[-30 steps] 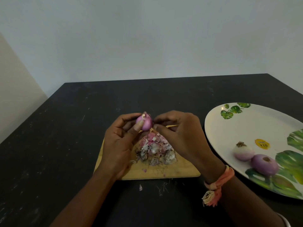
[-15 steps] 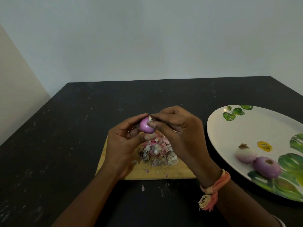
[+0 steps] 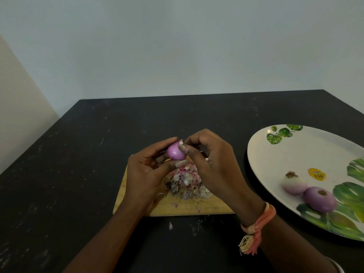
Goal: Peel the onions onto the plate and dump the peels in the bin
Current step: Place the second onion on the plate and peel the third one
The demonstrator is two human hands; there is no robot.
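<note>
Plate point(image 3: 285, 154) runs off the right edge of the frame, so only part of its white, leaf-printed face shows, and the print on its yellow sticker point(image 3: 316, 174) is too small to read. On it, a pale peeled onion point(image 3: 293, 184) and a purple peeled onion point(image 3: 319, 200) sit touching, near the sticker.

Over to the middle: a wooden cutting board point(image 3: 197, 209) lies on the black table point(image 3: 78, 174), its far side hidden behind both hands. The heap of onion peels point(image 3: 187, 182) on it is partly covered by the right wrist. One loose peel scrap point(image 3: 170, 225) and some fine root threads lie on the table just in front of the board.

Now the action! The pink onion point(image 3: 175, 152) is up in the air above the peel heap, caught between both hands. The left hand point(image 3: 146, 174) cups it, fingers point(image 3: 178, 164) curled round it, forefinger over the top and thumb underneath. The right hand point(image 3: 212, 164) comes in from the other side, thumb and forefinger closed in a tight pinch at the onion's top, where a pale bit of skin sticks up. Whether they grip that bit or the bulb itself is hard to make out, and the remaining right fingers are tucked out of sight behind the hand. A pink thread bracelet point(image 3: 256, 227) hangs at the right wrist.
</note>
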